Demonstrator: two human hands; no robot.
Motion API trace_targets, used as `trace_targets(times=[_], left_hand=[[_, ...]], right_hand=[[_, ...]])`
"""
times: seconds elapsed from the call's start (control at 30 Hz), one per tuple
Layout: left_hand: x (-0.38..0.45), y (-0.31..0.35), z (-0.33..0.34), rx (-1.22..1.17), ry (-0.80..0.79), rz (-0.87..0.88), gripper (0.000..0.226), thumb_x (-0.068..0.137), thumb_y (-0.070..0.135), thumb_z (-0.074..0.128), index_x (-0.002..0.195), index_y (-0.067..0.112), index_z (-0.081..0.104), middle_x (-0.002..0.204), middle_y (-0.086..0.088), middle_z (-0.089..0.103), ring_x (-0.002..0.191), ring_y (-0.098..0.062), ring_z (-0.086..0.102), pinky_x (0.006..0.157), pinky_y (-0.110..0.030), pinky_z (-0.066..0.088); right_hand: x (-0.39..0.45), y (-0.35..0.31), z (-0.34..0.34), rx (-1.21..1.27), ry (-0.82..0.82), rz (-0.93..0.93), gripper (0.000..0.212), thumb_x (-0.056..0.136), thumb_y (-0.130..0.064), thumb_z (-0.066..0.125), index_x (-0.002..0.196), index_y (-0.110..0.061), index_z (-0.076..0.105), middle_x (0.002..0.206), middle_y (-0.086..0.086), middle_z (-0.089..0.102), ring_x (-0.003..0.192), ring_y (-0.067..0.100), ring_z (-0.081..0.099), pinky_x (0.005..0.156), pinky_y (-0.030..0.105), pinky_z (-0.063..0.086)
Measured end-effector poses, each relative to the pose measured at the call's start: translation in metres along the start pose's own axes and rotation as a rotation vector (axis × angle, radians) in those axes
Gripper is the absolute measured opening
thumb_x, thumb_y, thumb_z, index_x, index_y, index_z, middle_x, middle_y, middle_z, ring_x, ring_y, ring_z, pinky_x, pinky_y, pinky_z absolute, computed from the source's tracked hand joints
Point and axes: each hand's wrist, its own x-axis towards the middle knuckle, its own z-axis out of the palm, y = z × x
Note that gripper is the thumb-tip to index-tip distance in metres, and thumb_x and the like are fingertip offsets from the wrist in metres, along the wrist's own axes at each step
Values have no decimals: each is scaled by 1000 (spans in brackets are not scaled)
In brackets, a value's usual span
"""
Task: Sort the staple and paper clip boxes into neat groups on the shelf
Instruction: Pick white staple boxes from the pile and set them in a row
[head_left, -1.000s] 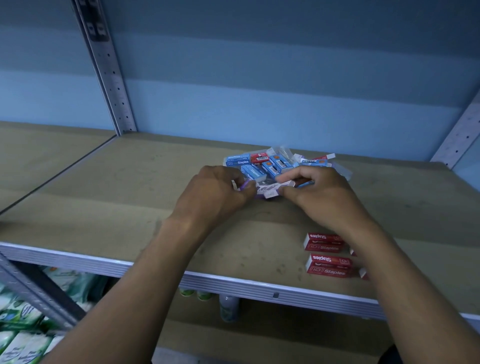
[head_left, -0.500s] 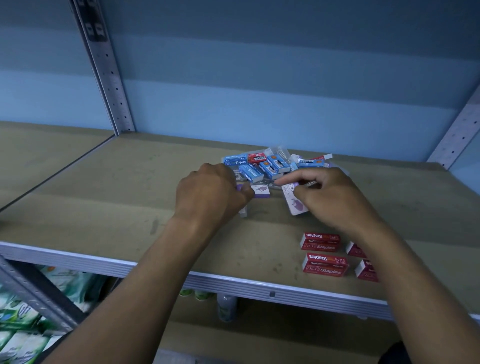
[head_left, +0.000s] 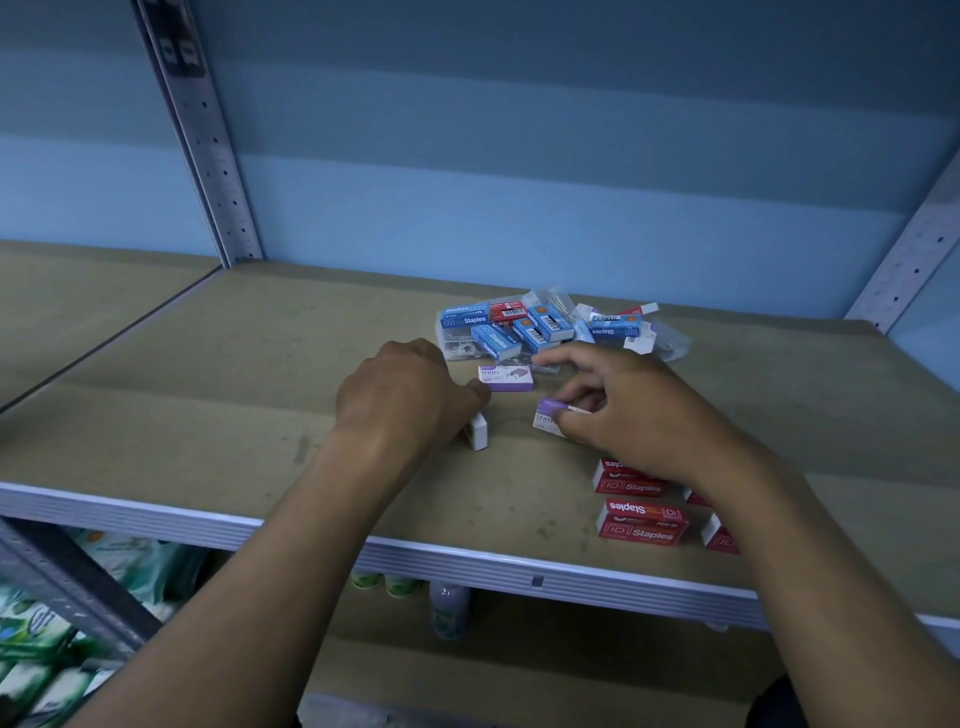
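Right hand (head_left: 639, 410) grip pinches a purple staple box (head_left: 550, 415) just off the shelf (head_left: 208, 415), pulled clear of the mixed pile (head_left: 540, 327). Left hand (head_left: 410, 400) curls round a white box (head_left: 479, 430); likely starting a purple group near the red boxes (head_left: 641, 522).

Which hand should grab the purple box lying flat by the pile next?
Probably the left hand. Its fingertips are right beside the flat purple box, though it seems to hold a small white box. The right hand is busy pinching another purple box.
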Motion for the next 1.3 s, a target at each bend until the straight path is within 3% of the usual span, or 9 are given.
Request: trace_targets(times=[0.2, 0.37, 0.47, 0.63, 0.77, 0.87, 1.0, 1.13, 1.3], left_hand=[[4, -8, 4, -28, 14, 43, 58, 81, 68, 53, 107, 19, 67, 115, -7, 62, 104, -26, 60, 80, -34, 49], [1, -18, -6, -259, 20, 209, 33, 78, 57, 69, 85, 25, 67, 91, 7, 68, 85, -12, 61, 65, -25, 45], [-5, -24, -15, -359, -13, 367, 26, 77, 50, 75, 92, 29, 68, 93, 12, 68, 76, -1, 60, 67, -18, 45], [-10, -28, -20, -340, -123, 562, 42, 70, 42, 84, 108, 34, 68, 110, 16, 61, 95, -2, 59, 74, -8, 47], [-10, -33, -14, -254, -184, 663, 50, 68, 30, 87, 114, 33, 68, 117, 16, 60, 105, 2, 52, 80, 0, 38], [-8, -33, -11, -277, -204, 709, 41, 73, 16, 83, 111, 29, 72, 115, 10, 63, 106, -3, 56, 85, -7, 43], [-5, -31, -12, -276, -181, 721, 26, 79, 12, 77, 98, 31, 77, 100, 7, 65, 91, -8, 60, 81, -24, 50], [-7, -33, -14, -312, -142, 726, 20, 81, 19, 78, 93, 35, 78, 89, 8, 65, 82, -8, 59, 74, -23, 50], [-19, -41, -26, -271, -56, 695, 23, 81, 24, 77, 99, 38, 77, 90, 12, 64, 78, -5, 60, 74, -26, 51]], right_hand=[[1, 5, 2, -5, 4, 6, 32, 87, -26, 73, 116, -40, 69, 93, -20, 73, 82, 1, 65, 85, 26, 54], [-1, 7, -1, -2, 38, 2, 25, 88, -25, 69, 109, -38, 74, 92, -20, 74, 76, 0, 67, 78, 23, 56], [-4, 5, -2, -7, 58, 5, 20, 89, -25, 70, 104, -36, 76, 88, -20, 73, 73, -3, 65, 71, 11, 50], [-7, 1, -3, -25, 45, 12, 14, 89, -29, 71, 101, -34, 77, 88, -22, 73, 76, -8, 64, 65, 5, 45], [-9, 0, -2, -44, 43, 18, 14, 89, -27, 72, 100, -36, 76, 87, -24, 71, 76, -12, 62, 63, 3, 43], [-10, -2, -2, -58, 67, 26, 19, 89, -22, 72, 98, -38, 77, 83, -26, 70, 75, -13, 62, 62, 3, 42], [-11, -5, -1, -72, 99, 37, 22, 87, -20, 73, 96, -39, 78, 77, -27, 69, 76, -11, 62, 61, 4, 41], [-15, -11, -2, -45, 133, 15, 23, 87, -19, 73, 98, -39, 79, 69, -27, 65, 69, -13, 59, 59, 4, 40], [-26, -24, -6, -23, 125, -50, 24, 87, -18, 75, 100, -37, 79, 79, -22, 73, 73, -11, 64, 63, 2, 41]])
